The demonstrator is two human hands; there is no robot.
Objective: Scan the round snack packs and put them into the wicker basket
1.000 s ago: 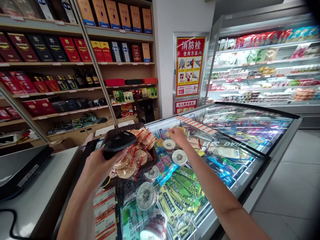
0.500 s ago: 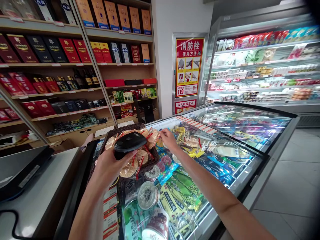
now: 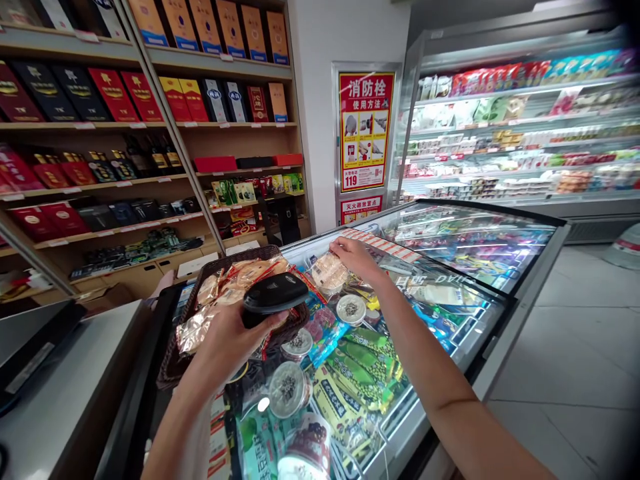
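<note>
My left hand [image 3: 227, 340] is closed around a black barcode scanner [image 3: 276, 292], held over the right part of a brown wicker basket [image 3: 171, 368]. Clear-wrapped round flat biscuits [image 3: 253, 272] with red strips fill the basket. Out to the right, my right hand [image 3: 356, 257] pinches the upper edge of one wrapped packet of biscuits [image 3: 328, 272]. That packet hangs over the freezer glass, apart from the basket. Part of the basket's near side is hidden by my left hand and the scanner.
Under the glass of the chest freezer [image 3: 493, 347] lie ice creams, among them tubs [image 3: 287, 390] and green packets [image 3: 356, 367]. A grey counter [image 3: 100, 373] borders the left. Behind stand shelves of boxed bottles [image 3: 113, 93] and a lit refrigerated display [image 3: 505, 133].
My right hand has moved right, drawing the packet away from the basket. My left hand has shifted slightly right with the scanner. The view has turned a little to the right.
</note>
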